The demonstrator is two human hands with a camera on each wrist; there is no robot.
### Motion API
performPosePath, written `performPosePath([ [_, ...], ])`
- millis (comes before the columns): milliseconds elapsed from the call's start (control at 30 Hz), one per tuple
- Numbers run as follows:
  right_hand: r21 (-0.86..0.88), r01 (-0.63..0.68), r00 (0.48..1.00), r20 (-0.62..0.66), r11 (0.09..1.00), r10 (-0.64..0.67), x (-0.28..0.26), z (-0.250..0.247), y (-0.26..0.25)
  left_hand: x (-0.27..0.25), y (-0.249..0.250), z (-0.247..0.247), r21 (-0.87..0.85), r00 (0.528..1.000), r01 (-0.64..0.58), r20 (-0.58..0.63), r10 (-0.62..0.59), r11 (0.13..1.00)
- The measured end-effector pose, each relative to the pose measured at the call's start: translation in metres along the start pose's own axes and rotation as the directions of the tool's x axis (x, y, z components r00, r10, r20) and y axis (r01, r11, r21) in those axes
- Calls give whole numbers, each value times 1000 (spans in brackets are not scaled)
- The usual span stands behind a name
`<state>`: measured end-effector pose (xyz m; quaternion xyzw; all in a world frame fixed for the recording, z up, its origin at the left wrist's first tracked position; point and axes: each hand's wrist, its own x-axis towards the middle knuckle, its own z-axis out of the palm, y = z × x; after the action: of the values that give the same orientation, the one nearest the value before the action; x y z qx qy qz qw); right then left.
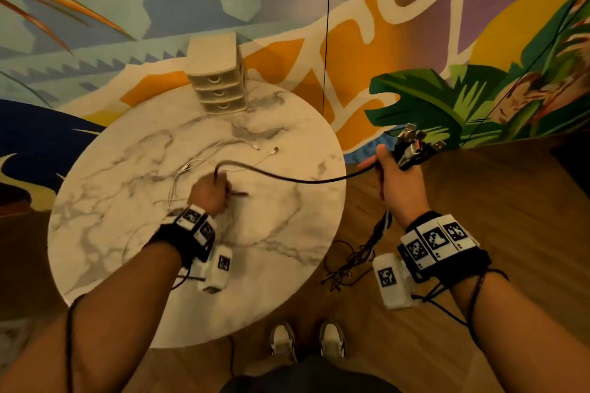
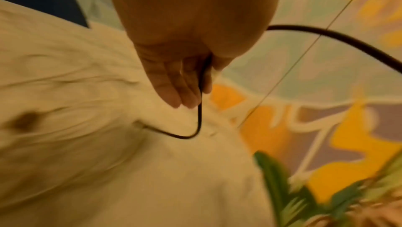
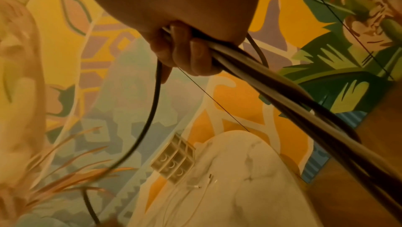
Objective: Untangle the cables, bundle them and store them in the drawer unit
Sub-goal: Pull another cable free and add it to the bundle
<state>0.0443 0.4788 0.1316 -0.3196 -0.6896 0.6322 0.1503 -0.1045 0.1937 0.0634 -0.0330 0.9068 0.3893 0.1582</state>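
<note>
My left hand point(image 1: 213, 186) point(image 2: 191, 82) pinches one black cable point(image 1: 287, 177) point(image 2: 339, 40) above the middle of the round marble table point(image 1: 281, 226). That cable spans to my right hand point(image 1: 394, 169) point(image 3: 185, 53), held off the table's right edge. The right hand grips a bunch of black cables point(image 3: 293, 96) whose USB plugs point(image 1: 415, 140) stick up from the fist, while the rest hangs to the floor point(image 1: 360, 255). White cables point(image 1: 204, 166) point(image 3: 195, 189) lie loose on the table. The beige drawer unit point(image 1: 218, 73) point(image 3: 174, 162), drawers closed, stands at the far edge.
A colourful patterned rug point(image 1: 383, 41) covers the floor beyond the table, wooden floor point(image 1: 479, 201) to the right. A thin black cord point(image 1: 327, 25) hangs down past the table's far right. My shoes point(image 1: 306, 341) stand at the table's near edge.
</note>
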Motion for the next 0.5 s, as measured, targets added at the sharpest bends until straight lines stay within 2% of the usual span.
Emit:
performPosePath([
  [67, 21, 0, 999, -38, 1000, 1, 5, -8, 1, -15, 59, -9, -145, 987, -157, -66, 149, 977],
  [133, 54, 10, 999, -53, 999, -7, 10, -16, -1, -33, 107, -14, -173, 948, -317, -89, 306, 932],
  [233, 90, 53, 997, -66, 994, -47, 9, -28, -8, -57, 142, -10, -177, 899, -433, -12, 438, 884],
  [333, 78, 51, 992, -117, 996, -41, 19, -50, -5, -71, 146, 31, -93, 864, -444, 220, 453, 891],
  [433, 41, 49, 995, -85, 998, -45, 22, -61, -3, -68, 108, 76, 77, 823, -462, 409, 395, 883],
  [500, 38, 44, 996, -82, 998, -41, 23, -72, -2, -68, 75, 113, 174, 767, -498, 546, 338, 849],
])
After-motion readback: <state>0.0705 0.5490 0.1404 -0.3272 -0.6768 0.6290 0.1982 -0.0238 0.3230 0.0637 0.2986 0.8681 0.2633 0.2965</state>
